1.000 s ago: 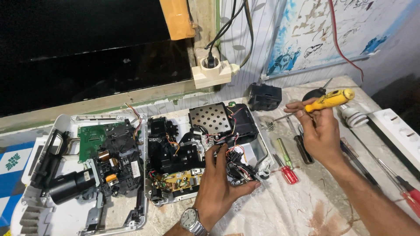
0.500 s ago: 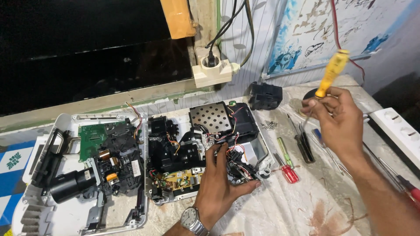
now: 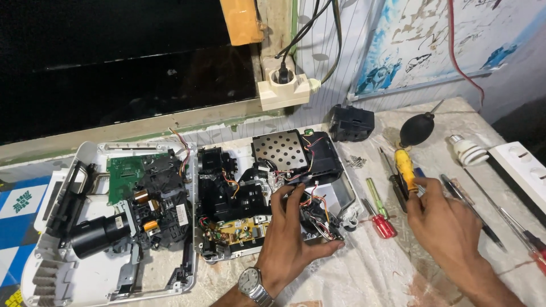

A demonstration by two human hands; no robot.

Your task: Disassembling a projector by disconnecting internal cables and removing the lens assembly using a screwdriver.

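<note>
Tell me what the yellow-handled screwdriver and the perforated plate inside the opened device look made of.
Yellow-handled screwdriver, at the right hand: handle looks like glossy moulded plastic. Perforated plate: probably sheet metal, dull grey with regular punched holes.

A pale, stained cloth covers the worktop [image 3: 352, 278]. On it lie two opened white device shells, one at the left [image 3: 74, 278] with a green board and a black lens, one in the middle [image 3: 350, 199] full of black parts and wires. To the right are a red-handled screwdriver [image 3: 382, 222], a yellow-handled screwdriver [image 3: 405, 165], a black rubber blower [image 3: 416, 128], a small black block [image 3: 351, 122], loose screws [image 3: 355, 161], a white bulb [image 3: 465, 150] and a white power strip [image 3: 520, 165].
</note>
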